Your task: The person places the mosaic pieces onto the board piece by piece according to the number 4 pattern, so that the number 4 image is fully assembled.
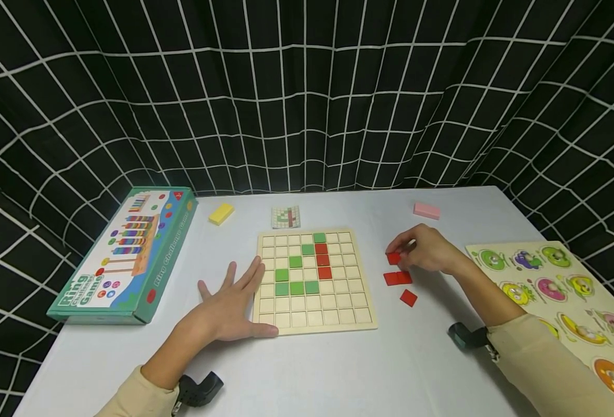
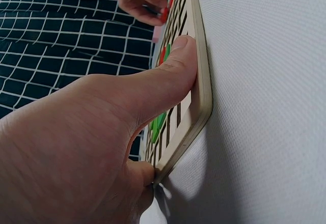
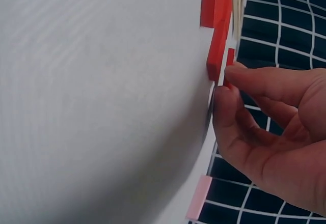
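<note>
A wooden grid board lies flat on the table, with several green tiles and three red tiles set in its squares. Along its left side rests my left hand, fingers spread. The left wrist view shows the thumb lying over the board's near edge. To the right of the board, my right hand pinches a red square tile between thumb and fingertips, close to the table. Two red tiles lie side by side just below it, and another red tile lies turned nearer me.
Behind the board lies a small pattern card. A yellow block and a pink block sit toward the back. At left is a ring game box; at right, a fruit puzzle board. A black gridded curtain surrounds the table.
</note>
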Tool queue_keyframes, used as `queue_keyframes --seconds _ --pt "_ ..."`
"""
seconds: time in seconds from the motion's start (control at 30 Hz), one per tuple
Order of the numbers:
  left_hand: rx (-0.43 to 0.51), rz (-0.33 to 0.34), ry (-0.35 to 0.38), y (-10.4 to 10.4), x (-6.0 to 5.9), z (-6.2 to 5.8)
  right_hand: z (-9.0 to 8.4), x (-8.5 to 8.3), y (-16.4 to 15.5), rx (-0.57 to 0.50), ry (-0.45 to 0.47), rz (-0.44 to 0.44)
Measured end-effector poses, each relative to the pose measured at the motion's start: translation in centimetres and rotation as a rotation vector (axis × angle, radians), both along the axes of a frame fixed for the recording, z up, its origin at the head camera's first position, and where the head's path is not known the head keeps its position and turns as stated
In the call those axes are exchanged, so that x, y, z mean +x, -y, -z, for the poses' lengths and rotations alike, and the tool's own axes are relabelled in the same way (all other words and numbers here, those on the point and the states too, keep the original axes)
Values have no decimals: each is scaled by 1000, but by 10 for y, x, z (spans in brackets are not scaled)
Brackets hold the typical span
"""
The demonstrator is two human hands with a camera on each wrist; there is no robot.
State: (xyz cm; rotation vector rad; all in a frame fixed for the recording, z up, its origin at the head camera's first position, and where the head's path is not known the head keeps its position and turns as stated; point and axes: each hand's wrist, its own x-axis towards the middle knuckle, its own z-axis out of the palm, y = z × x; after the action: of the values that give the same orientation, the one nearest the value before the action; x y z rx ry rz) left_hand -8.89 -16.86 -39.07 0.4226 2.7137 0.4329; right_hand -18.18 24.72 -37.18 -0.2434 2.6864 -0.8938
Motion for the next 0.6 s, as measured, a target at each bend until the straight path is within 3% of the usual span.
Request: queue_keyframes --seconds 0.6 --pt "-2 6 0 1 0 -1 -9 10 31 -66 2 34"
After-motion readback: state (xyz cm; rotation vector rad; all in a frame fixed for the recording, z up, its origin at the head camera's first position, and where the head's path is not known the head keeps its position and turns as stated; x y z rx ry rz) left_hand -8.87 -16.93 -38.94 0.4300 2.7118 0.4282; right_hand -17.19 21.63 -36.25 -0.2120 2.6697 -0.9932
